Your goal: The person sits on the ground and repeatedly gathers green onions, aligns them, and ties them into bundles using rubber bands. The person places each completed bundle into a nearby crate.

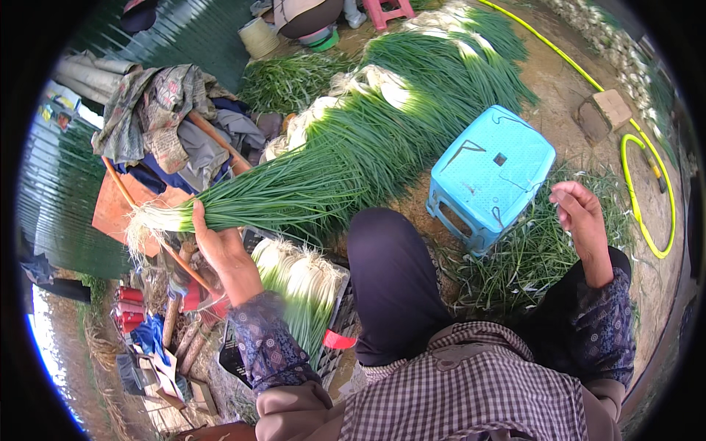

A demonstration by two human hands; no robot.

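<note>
My left hand [229, 256] grips a bunch of green onions [265, 195] just above its white, stringy roots, which point left; the long green leaves stretch right over a big pile of bundled green onions [397, 121]. Below that hand, more green onions [300, 281] lie with their roots toward the pile in a black plastic crate [339, 297]. My right hand [582, 220] is raised to the right of a light blue plastic stool [491, 165], fingers curled and slightly apart, with nothing seen in it. Loops of dark string or wire lie on the stool top.
Cut leaves [518, 270] litter the ground around the stool. A yellow hose [629, 182] and a brick-like block [612, 110] lie at the right. Clothes [160, 116] hang over an orange-handled cart or barrow at the left. Another person [309, 16] sits at the top near a pink stool [389, 12].
</note>
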